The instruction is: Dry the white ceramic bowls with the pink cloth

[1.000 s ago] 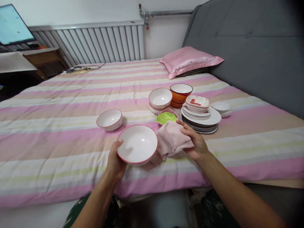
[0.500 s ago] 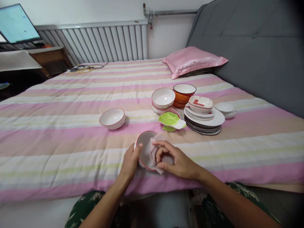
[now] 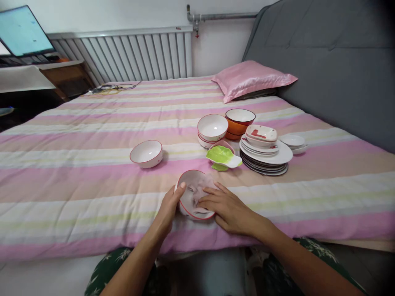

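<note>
Near the front edge of the bed, a white bowl (image 3: pixel 186 200) with a red rim is tilted toward me. My left hand (image 3: pixel 168 207) grips its left side, thumb over the rim and the other fingers hidden behind. Inside the bowl lies a crumpled pale pink cloth (image 3: pixel 200 183). My right hand (image 3: pixel 230 209) presses this cloth against the inner wall with outstretched fingers, its thumb low at the bowl's right side. Beyond it, a green-and-white leaf-shaped dish (image 3: pixel 220 154) rests on the bedding, and a similar red-rimmed bowl (image 3: pixel 146 153) sits apart at the left.
Stacked red-rimmed bowls (image 3: pixel 212 126) stand behind the green dish, beside orange bowls (image 3: pixel 236 126). Right of them is a pile of plates (image 3: pixel 285 155) topped by rectangular dishes (image 3: pixel 261 133), then small white dishes (image 3: pixel 293 140). A pink pillow (image 3: pixel 251 78) lies farther back on the striped bed.
My right hand's fingers have gone from a curled pinch on the cloth to lying extended over it inside the bowl. The cloth is spread farther across the inside. My left hand keeps its grip.
</note>
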`<state>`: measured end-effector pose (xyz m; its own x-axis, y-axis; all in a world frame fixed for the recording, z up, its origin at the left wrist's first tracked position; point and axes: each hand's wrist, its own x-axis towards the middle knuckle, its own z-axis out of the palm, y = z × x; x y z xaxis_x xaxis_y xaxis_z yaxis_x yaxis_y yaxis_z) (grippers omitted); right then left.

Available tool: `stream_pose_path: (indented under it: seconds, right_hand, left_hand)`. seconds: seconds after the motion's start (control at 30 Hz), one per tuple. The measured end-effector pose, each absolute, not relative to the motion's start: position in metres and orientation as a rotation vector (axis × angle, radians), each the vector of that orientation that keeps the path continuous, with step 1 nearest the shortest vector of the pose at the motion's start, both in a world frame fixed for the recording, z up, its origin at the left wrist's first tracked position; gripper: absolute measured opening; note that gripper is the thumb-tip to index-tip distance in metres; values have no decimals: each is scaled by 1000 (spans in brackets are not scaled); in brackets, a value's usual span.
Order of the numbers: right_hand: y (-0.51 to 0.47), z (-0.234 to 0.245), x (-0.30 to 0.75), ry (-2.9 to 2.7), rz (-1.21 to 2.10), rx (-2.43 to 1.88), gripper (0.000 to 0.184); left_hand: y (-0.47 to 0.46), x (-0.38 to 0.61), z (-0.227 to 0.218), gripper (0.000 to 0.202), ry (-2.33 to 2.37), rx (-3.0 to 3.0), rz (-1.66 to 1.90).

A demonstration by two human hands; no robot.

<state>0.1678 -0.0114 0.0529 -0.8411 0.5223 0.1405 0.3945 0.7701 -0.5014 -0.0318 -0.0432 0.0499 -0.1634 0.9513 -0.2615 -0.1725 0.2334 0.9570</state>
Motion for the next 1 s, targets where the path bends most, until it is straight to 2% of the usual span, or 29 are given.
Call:
stream_pose_path:
  seconds: [0.07,0.2,0.3,0.43,0.57,0.7,0.8,1.0]
  right_hand:
    - [-11,47,166,-2707,625,-698,53]
    - [-8,29,159,-2651,513,-736,46]
    - [-10,20,151,-2459,563,-860,32]
    - [-18,23,142,-2266,706,-990,23]
    - [-26,27,138,-2227,777,-1028,23]
    - [-26,33,137,-2325,833,-818,21]
    - [-22,38,139,-2441,810,-693,30]
    - [-7,35,149,-2630,560,-799,48]
  left_hand:
    - [-44,-34,51,51,1268,850,1148]
    - [-42,-36,51,69,1182,863,1256]
    - [-39,-36,52,82,1070,905,1310]
    - [-38,-36,53,78,986,977,1336]
    - [-39,-36,53,77,1080,1071,1333]
    - [-40,-35,55,75,1293,1195,1229]
    - [-39,-36,56,70,1289,1181,1208]
    - [-36,-38,60,67,1217,1143,1197]
